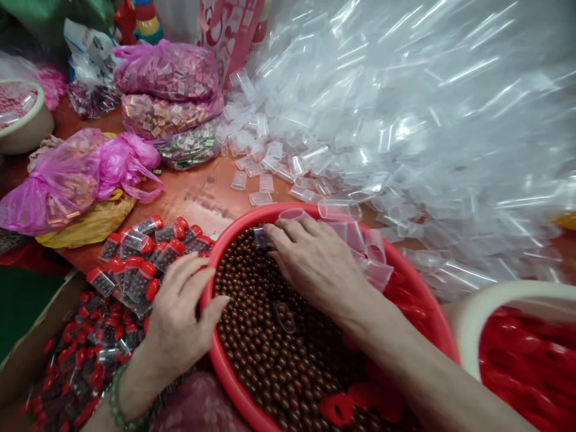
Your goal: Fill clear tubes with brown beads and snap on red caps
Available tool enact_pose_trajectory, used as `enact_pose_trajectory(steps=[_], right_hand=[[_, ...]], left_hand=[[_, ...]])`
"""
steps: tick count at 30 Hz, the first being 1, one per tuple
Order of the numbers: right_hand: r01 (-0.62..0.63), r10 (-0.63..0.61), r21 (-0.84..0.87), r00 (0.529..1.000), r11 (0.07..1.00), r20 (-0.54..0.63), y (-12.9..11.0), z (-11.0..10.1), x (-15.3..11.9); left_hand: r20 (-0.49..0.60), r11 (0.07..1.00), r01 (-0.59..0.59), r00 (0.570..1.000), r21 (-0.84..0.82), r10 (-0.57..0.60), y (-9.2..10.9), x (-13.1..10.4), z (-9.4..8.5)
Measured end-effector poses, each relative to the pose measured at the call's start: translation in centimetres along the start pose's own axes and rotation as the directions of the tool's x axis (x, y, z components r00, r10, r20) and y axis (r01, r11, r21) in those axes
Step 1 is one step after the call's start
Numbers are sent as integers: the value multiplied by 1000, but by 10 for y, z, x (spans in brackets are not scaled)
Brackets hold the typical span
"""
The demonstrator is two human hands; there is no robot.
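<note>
A red basin [225, 375] full of small shiny brown balls [252, 354] sits before me. My right hand [319, 264] reaches over the balls, its fingers closed at a small clear plastic container [262, 237] that looks dark inside. Another clear container [285, 317] lies half sunk among the balls. Just outside the basin's left rim is my left hand [182, 312], thumb and fingers apart, holding nothing. Beside it lie several filled containers with red caps [135, 279]. Empty clear containers [348, 235] and loose red caps [337, 409] rest at the basin's right side and front.
A large heap of clear containers [310, 159] spreads across the back right. To the right stands a pale tub [468, 324] of red caps. Pink bags [171, 72] occupy the back left. More capped containers [103, 336] fill a cardboard box [40, 321] below left.
</note>
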State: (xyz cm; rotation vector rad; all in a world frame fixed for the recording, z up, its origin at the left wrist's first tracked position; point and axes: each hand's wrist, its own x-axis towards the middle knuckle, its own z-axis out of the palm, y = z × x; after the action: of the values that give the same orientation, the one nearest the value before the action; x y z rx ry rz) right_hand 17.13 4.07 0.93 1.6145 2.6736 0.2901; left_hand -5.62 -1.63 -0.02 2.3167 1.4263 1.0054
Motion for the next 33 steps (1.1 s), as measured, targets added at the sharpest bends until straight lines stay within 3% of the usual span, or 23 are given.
enact_pose_trajectory(steps=[4, 8, 12, 14, 16, 19, 22, 25, 29, 33], right_hand=[[42, -46, 40, 994, 998, 104, 1, 6, 18], [78, -99, 121, 978, 990, 185, 8, 2, 20], [113, -181, 232, 936, 966, 300, 17, -5, 19], [99, -184, 260, 927, 961, 328, 20, -5, 19], [71, -167, 288, 932, 955, 323, 19, -3, 20], [52, -168, 349, 935, 936, 312, 13, -1, 23], [38, -173, 397, 935, 917, 309, 9, -8, 19], [-18, -92, 472, 974, 882, 209, 17, -22, -1], [-87, -22, 659, 988, 747, 154, 29, -37, -49], [-278, 56, 851, 957, 445, 283, 14, -35, -85]], left_hand=[[49, 990, -45, 997, -135, 52, 19, 5, 20], [38, 993, -29, 999, -110, 33, 18, 1, 34], [99, 997, -16, 995, -80, 24, 16, -2, 36], [179, 998, -60, 982, -28, 64, 20, 0, 33], [314, 991, -130, 942, 16, 119, 27, 4, 31], [519, 981, -192, 841, 26, 151, 39, 13, 33], [600, 975, -215, 787, 47, 144, 48, 21, 42], [623, 958, -280, 761, 61, 183, 53, 25, 53], [643, 967, -254, 737, -23, 209, 51, 26, 58], [582, 971, -164, 778, -175, 236, 49, 27, 53]])
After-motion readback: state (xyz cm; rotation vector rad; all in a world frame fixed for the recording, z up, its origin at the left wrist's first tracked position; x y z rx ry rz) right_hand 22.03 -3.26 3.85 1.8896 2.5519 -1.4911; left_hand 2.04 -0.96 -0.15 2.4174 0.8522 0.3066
